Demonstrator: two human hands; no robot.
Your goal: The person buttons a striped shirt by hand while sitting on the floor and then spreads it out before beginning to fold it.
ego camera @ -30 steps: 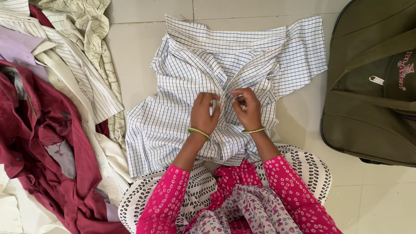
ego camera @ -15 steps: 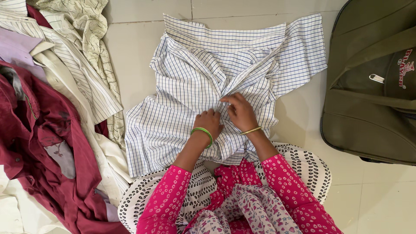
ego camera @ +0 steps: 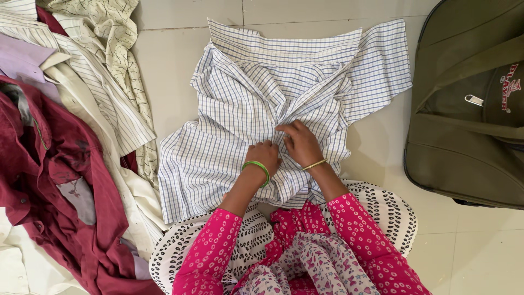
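Both hands dropped toward 6 o'clock along the placket since a second ago. Left hand (ego camera: pixel 263 154) and right hand (ego camera: pixel 301 143) pinch the checked shirt (ego camera: pixel 229 109) front, spread on floor tiles (ego camera: pixel 174 82); clothes pile (ego camera: pixel 60 136) at 9 o'clock, olive bag (ego camera: pixel 464 109) at 3.

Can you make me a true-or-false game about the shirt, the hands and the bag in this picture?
1. Both hands, left hand and right hand, are on the checked shirt. True.
2. The shirt hangs on a hanger. False: it lies spread on the tiled floor.
3. An olive bag sits to the right of the shirt. True.
4. The maroon shirt lies inside the bag. False: it lies in the clothes pile on the left.
5. The left wrist wears a green bangle. True.
6. The hands are far apart. False: they are close together at the shirt's middle.
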